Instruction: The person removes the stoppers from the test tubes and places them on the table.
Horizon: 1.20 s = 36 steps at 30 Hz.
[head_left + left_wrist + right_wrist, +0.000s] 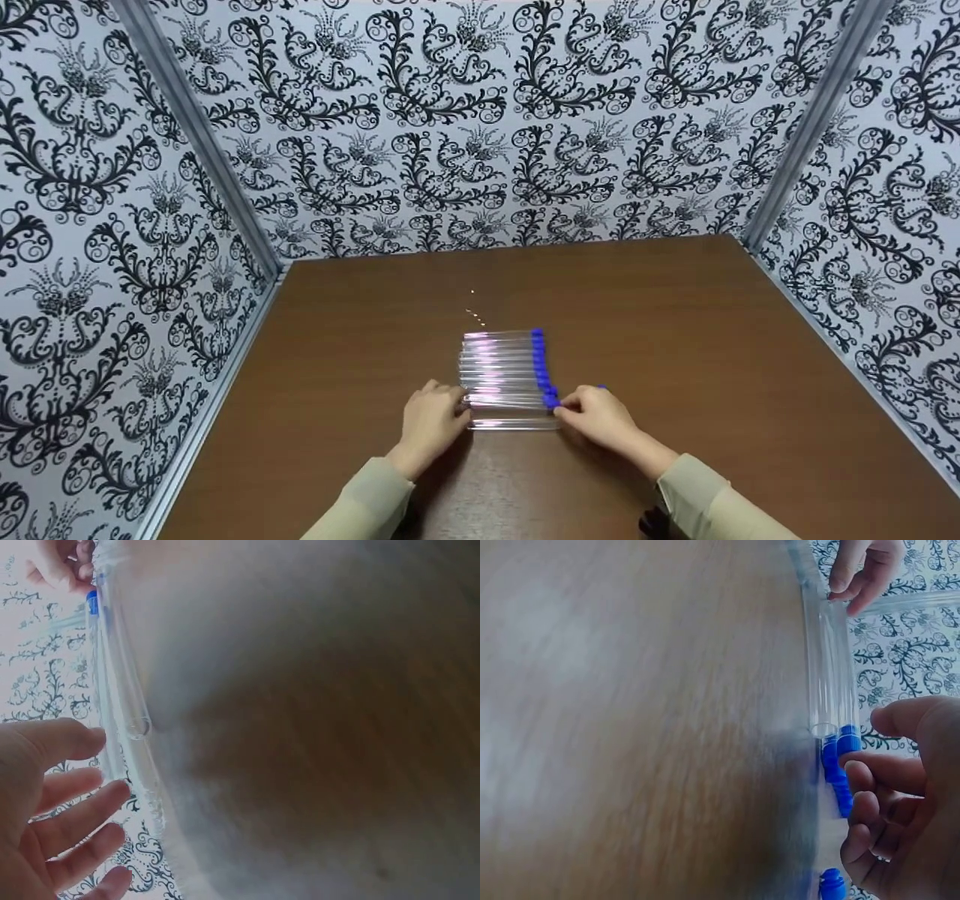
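Clear test tubes (499, 367) with blue caps (538, 360) lie side by side in a row on the table. Nearest me, slightly apart from the row, is a tube without a cap (514, 424); its open end (824, 729) shows in the right wrist view. My left hand (433, 420) is at the tubes' rounded ends, its fingers loosely bent and spread in the left wrist view. At the capped end, my right hand (600, 416) has its index finger against a blue cap (848, 741), with the thumb apart from it.
A loose blue cap (832, 884) lies on the table beyond my right hand. Small bright specks (474, 312) show on the brown table (360, 322) behind the row. Patterned panels (480, 112) enclose the back and sides. A dark object (654, 523) is by the right sleeve.
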{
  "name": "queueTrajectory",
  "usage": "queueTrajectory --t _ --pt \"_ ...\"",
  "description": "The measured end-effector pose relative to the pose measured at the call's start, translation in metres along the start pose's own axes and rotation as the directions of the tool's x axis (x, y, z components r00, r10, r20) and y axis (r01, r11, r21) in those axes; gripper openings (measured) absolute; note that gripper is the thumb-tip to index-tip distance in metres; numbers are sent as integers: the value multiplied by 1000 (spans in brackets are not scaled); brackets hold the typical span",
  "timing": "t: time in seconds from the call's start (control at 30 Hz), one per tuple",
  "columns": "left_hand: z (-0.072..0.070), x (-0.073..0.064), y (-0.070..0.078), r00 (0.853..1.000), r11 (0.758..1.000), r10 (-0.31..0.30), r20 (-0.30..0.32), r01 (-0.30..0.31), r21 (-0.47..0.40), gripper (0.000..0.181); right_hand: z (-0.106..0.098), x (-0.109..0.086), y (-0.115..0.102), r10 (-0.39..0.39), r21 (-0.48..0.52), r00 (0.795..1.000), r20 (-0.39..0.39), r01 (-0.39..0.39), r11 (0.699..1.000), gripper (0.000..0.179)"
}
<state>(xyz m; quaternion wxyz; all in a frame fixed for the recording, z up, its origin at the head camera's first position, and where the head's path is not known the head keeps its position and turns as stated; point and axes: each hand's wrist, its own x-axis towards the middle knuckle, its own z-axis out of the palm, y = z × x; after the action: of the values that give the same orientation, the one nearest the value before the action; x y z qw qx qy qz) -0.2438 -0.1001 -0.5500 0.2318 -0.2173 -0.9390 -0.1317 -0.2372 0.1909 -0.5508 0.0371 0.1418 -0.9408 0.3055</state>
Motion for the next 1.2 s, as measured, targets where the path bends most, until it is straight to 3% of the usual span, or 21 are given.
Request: queueTrajectory --t 0.33,0.53,0.67,0.9,1.03,1.2 --pt "-5 12 -2 994 999 -36 -100 35 -6 18 -7 6 -9 -5 23 999 -53 6 1000 16" --pt "-8 19 -4 991 1000 -4 -136 5 8 13 -13 11 -12 9 8 989 -144 -8 1000 16" --pt "-11 22 -4 987 999 35 -157 -34 10 14 -17 14 -10 -29 -17 973 -230 26 1000 13" --pt "-18 27 -3 981 994 106 -161 -109 -11 17 -27 22 -6 -163 -70 926 -342 148 987 16" --pt "-19 30 -5 980 993 116 -161 -117 3 15 -36 28 -5 -218 -72 918 -330 206 976 23" --pt "-22 35 -6 976 992 121 -182 -123 0 17 -44 36 -4 -288 -79 924 -252 277 958 38"
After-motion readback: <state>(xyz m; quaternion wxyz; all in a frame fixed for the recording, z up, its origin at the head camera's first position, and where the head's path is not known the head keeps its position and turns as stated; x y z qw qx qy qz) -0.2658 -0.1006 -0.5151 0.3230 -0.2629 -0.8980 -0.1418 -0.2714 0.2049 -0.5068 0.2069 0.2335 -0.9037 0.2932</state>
